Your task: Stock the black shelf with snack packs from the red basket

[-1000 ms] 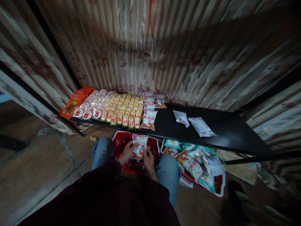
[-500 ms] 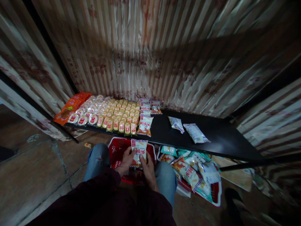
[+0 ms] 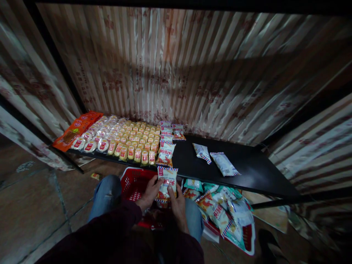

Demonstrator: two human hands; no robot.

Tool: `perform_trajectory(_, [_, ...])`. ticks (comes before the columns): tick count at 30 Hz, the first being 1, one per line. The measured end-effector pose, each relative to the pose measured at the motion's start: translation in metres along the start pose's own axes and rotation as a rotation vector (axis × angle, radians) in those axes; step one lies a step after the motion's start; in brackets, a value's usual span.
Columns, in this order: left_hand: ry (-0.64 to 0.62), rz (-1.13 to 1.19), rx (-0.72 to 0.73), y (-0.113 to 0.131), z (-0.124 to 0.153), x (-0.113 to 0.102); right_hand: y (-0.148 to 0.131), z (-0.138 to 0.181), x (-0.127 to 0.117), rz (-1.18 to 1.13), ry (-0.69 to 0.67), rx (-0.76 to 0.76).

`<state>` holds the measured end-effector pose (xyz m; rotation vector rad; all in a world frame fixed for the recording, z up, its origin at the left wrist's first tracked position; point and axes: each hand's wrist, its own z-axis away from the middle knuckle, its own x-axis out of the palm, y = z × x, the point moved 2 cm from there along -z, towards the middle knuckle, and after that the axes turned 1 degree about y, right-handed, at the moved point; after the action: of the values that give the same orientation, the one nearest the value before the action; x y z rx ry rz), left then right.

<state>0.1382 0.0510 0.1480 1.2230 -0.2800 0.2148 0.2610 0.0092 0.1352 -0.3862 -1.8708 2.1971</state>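
Note:
My left hand [image 3: 150, 192] and my right hand [image 3: 177, 200] both grip a white snack packet [image 3: 167, 179] with red print and a striped edge, held upright just below the front edge of a low black shelf [image 3: 247, 172]. Under the hands, between my knees, sits a red plastic basket [image 3: 132, 183]. A matching packet [image 3: 165, 153] lies on the shelf right above the held one, with more of the same [image 3: 166, 130] behind it.
Rows of small yellow and white packets [image 3: 129, 141] and orange packets [image 3: 74, 128] fill the shelf's left part. Two white packets [image 3: 224, 164] lie further right. A second basket heaped with packets [image 3: 225, 211] stands on the floor to the right. Striped foil [image 3: 176, 73] backs the shelf.
Both hands have lifted the packet up out of the red basket toward the shelf's front edge. The camera has tilted a little, shifting the shelf lower in view.

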Motion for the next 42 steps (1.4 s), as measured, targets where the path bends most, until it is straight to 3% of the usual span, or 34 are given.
perform_trajectory(11, [-0.041,0.038,0.009,-0.001,-0.017,0.023,-0.008,-0.023,-0.021,0.074,0.105,-0.010])
perform_trajectory(23, [-0.123,0.101,-0.004,0.001,-0.030,0.039,-0.017,-0.044,-0.031,0.087,0.090,-0.019])
perform_trajectory(42, [-0.060,0.016,0.105,-0.012,-0.074,0.073,-0.016,-0.088,-0.055,0.077,0.189,-0.055])
